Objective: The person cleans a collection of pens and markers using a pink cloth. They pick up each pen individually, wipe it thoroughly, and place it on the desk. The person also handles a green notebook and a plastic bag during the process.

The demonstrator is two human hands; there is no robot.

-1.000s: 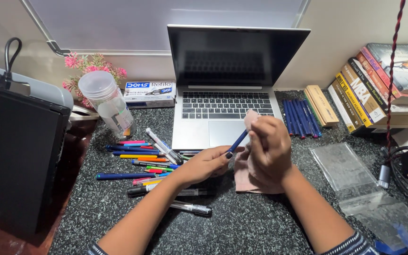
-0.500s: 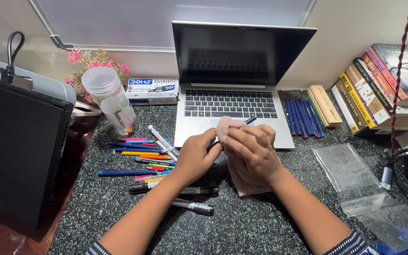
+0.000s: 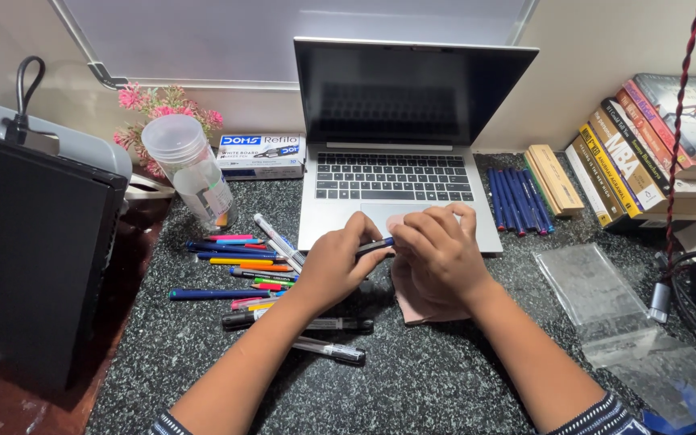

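**A:** ok so where's your pen actually sitting right now?

**B:** Going left to right: your left hand (image 3: 336, 266) has its fingers pinched on the dark end of the blue pen (image 3: 374, 246), which runs nearly level across to your right hand (image 3: 438, 254). That hand is curled over the pen's other end with the pink cloth (image 3: 412, 300) bunched under the palm, so the far tip is hidden and you can't see how much of the barrel is wrapped. Both hands hover right at the front edge of the laptop (image 3: 400, 181), over the trackpad.

**A:** and the clutter around you?

**B:** Far left there's a black box (image 3: 34, 258), then a clear plastic jar (image 3: 191, 173) tipped against pink flowers (image 3: 167, 105). A scatter of coloured pens (image 3: 235, 266) lies just beside your left wrist, and two black pens (image 3: 324, 338) sit partly under that forearm. Right of the laptop: a row of blue pens (image 3: 515, 200), a tan box (image 3: 553, 179), stacked books (image 3: 646, 145), and clear plastic bags (image 3: 622, 314) near your right forearm. The scattered pens crowd your left side; your right elbow is close to the bags.
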